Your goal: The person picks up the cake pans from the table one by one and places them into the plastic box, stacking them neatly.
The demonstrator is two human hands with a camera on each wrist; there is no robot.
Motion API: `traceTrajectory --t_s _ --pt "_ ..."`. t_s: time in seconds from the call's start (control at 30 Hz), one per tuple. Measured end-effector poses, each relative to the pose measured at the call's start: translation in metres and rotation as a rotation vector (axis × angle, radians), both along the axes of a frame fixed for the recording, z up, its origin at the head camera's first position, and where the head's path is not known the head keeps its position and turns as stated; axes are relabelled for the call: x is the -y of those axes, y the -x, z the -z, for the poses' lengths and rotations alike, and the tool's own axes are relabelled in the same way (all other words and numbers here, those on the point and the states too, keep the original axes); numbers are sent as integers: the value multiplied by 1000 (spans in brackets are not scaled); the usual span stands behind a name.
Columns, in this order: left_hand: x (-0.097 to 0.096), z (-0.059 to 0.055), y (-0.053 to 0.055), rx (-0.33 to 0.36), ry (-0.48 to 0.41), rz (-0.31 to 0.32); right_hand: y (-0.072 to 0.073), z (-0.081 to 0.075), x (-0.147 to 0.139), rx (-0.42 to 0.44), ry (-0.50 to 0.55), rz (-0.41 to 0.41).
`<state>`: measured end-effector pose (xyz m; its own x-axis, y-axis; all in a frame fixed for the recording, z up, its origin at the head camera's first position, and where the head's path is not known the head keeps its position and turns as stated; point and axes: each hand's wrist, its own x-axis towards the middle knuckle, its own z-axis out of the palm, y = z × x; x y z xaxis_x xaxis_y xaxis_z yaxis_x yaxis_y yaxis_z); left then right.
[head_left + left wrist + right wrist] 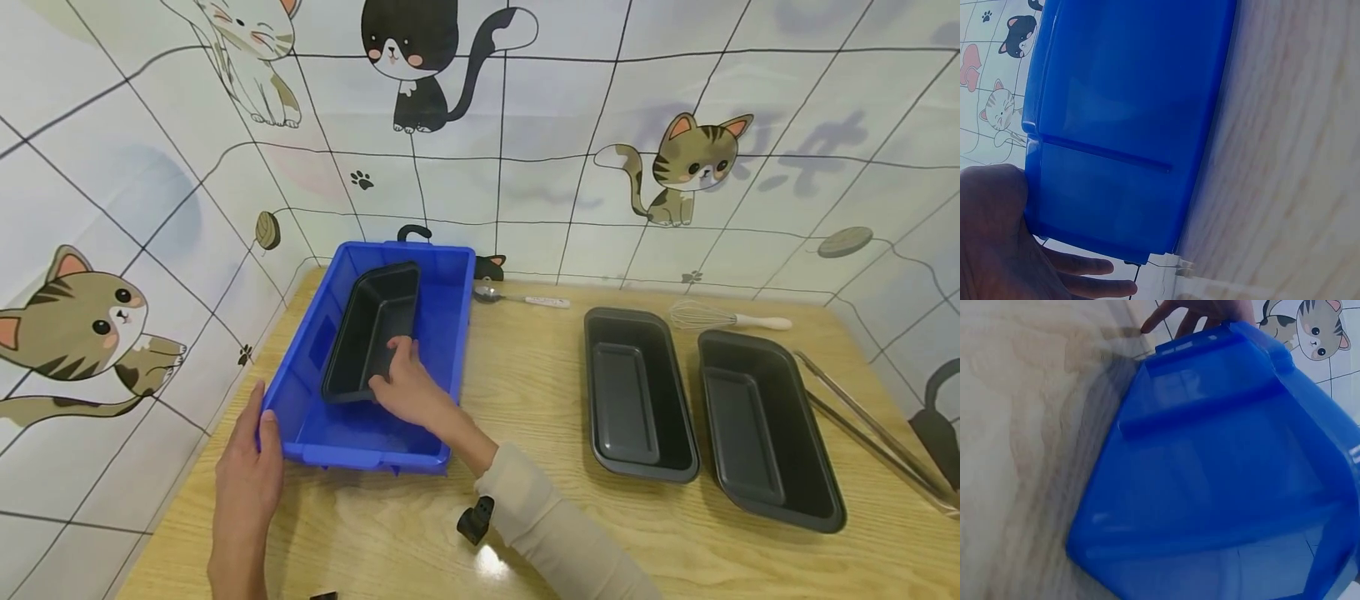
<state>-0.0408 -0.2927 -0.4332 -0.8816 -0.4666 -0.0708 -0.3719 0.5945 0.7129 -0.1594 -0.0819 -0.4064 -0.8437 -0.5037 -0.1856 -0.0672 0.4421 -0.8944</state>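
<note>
Inside the blue rectangular plastic tray [442,321], the dark grey oblong loaf pan [372,333] lies ahead-left of the nearer right hand [411,392], long axis pointing away, thumb and forefinger parted (gripping or not, I cannot tell), while the left hand [251,467] touches the tray, fingers straight.

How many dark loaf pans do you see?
3: the left pan in the blue bin, the middle pan and the right pan on the table.
</note>
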Motion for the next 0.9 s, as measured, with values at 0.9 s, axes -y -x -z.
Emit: traceTrajectory --t_s 0.9 --pt "0 -2 -1 34 1 3 -79 -52 -266 -474 -171 152"
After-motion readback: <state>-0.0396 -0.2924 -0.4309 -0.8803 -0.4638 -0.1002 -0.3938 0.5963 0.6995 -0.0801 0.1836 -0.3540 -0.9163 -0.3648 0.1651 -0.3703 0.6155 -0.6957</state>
